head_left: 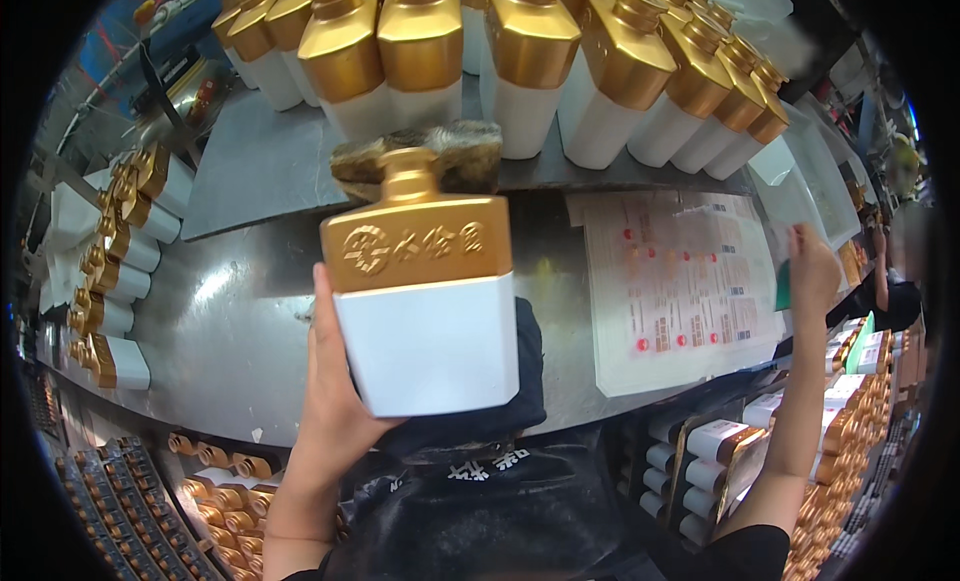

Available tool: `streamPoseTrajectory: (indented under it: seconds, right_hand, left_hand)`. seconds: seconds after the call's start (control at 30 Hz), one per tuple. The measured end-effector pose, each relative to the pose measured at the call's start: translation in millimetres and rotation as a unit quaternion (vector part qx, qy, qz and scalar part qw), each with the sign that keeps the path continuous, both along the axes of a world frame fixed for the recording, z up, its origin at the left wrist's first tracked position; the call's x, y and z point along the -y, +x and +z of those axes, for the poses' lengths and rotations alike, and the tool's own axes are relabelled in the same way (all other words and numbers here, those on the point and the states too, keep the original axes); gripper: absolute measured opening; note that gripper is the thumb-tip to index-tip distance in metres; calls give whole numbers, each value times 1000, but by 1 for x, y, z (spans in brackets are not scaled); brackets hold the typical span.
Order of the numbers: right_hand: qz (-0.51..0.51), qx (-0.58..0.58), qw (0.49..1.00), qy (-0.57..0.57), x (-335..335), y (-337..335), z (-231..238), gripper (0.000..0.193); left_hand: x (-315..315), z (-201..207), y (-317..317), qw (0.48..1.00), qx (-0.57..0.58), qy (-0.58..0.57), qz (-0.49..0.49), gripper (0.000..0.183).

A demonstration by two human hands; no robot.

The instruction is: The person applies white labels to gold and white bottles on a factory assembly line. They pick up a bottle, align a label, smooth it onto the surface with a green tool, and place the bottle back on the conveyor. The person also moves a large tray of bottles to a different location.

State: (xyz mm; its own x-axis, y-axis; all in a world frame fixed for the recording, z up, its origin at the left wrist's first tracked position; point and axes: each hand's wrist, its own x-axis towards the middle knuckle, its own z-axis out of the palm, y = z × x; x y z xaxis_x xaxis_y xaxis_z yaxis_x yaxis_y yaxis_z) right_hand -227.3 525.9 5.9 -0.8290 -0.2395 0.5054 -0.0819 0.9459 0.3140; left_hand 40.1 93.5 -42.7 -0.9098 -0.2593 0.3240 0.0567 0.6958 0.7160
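A white bottle (430, 341) with a gold shoulder and neck stands upright before me, its gold band carrying raised emblems. My left hand (335, 381) is wrapped round its left side and lower edge, the thumb hidden or partly hidden. Behind its neck lies a brown, mottled, cushion-like block (465, 153). My right hand (815, 271) is off to the right, beside a clear plastic tray, with its fingers pinched together. What they hold, if anything, I cannot make out. Left of that hand lies a sheet of printed decals (690, 281) with red dots and small print.
Several gold-and-white bottles stand on a raised grey board (260, 166) across the back. More bottles lie stacked at the left (120, 256) and fill racks at the lower right (720, 441). The clear tray (825, 196) sits at the right edge of the metal table (230, 331). Another person's arm (880, 271) shows far right.
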Motion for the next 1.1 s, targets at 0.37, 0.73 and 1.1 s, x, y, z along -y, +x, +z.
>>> streamPoseTrajectory:
  seconds: [0.37,0.73,1.1]
  right_hand:
    - [387,522,641,-408,266,140,71,10]
    - [327,268,859,-289,274,128,33,35]
    - [304,478,684,-460,271,130,14,79]
  left_hand:
    - [30,0,4,970,6,199,-138,127]
    - [11,11,-7,938,-19,337,-76,99]
    - [13,10,-30,953,-74,295,-2,85]
